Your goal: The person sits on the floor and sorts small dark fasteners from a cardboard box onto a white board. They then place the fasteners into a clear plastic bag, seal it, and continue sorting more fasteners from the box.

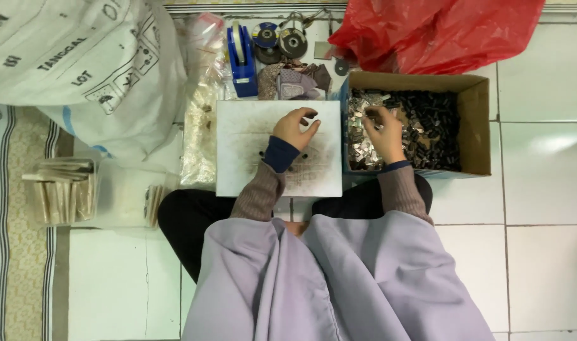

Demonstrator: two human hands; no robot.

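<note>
At the upper left of the frame a big white woven plastic sack (pixel 80 63) slumps on the tiled floor, and below it, at middle left, clear plastic tubs (pixel 64 189) hold flat beige strips. Right of the sack lies a crumpled clear plastic bag (pixel 201 113), and above centre stands a blue tape dispenser (pixel 241 60). In the centre a square white board smudged with grey dust (pixel 250 158) serves as the bench. The left hand (pixel 293 128) hovers over its upper right part with thumb and fingers curled into a near-closed grip; whether a small piece sits between the fingertips cannot be told. Just right of the board, touching its edge, an open brown cardboard box (pixel 477 120) holds a heap of small silver and black metal pieces (pixel 427 126). The right hand (pixel 384 134) reaches down into the left part of that heap, fingers bent among the pieces; its grip is hidden. A red plastic bag (pixel 440 31) fills the upper right
</note>
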